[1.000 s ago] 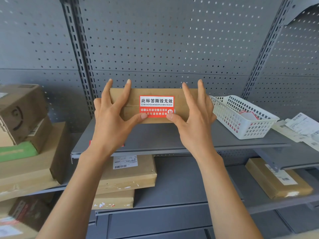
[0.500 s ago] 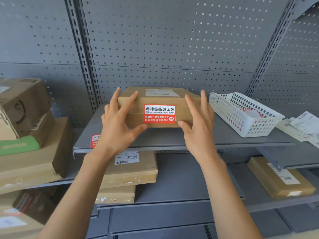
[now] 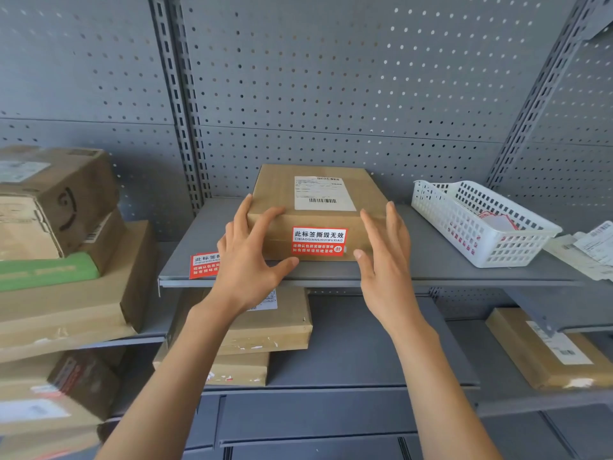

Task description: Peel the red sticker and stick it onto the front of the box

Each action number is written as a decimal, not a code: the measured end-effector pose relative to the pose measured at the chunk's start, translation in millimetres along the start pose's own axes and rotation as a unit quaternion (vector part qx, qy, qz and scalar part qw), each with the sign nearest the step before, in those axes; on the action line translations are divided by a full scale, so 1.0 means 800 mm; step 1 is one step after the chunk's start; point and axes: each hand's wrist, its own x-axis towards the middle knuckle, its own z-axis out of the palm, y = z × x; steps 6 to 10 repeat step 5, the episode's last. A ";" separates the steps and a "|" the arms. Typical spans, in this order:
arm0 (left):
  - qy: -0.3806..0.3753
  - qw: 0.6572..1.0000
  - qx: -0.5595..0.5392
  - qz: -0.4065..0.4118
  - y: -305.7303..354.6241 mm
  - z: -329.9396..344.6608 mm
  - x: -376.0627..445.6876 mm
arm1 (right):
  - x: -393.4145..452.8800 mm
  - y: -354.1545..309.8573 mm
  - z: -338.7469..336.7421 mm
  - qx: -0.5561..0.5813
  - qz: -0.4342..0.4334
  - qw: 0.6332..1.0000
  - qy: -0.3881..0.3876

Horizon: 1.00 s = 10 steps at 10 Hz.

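Observation:
A flat brown cardboard box point(image 3: 282, 194) lies on the grey metal shelf point(image 3: 431, 260), a white shipping label on its top. A red sticker point(image 3: 319, 241) with white text is stuck flat on the box's front face. My left hand point(image 3: 247, 260) rests with spread fingers on the box's front left corner, its thumb below the sticker's left end. My right hand point(image 3: 386, 260) hovers open just in front of the box's right front corner, and I cannot tell whether it touches the box. Neither hand holds anything.
A second red sticker point(image 3: 203, 264) lies on the shelf's front left, partly behind my left hand. A white plastic basket point(image 3: 481, 224) with more stickers stands to the right, papers point(image 3: 593, 247) beyond it. Stacked cardboard parcels point(image 3: 59, 244) fill the left and the lower shelves.
Both thumbs came off the sticker and both hands drew back and opened. The view rose, so the box's top with its shipping label now shows.

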 end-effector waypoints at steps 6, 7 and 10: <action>0.100 0.988 -0.119 -0.009 0.021 -0.037 0.040 | -0.001 -0.063 -0.176 0.160 0.009 0.977 0.140; 0.100 0.988 -0.119 -0.009 0.021 -0.037 0.040 | -0.001 -0.063 -0.176 0.160 0.009 0.977 0.140; 0.100 0.988 -0.119 -0.009 0.021 -0.037 0.040 | -0.001 -0.063 -0.176 0.160 0.009 0.977 0.140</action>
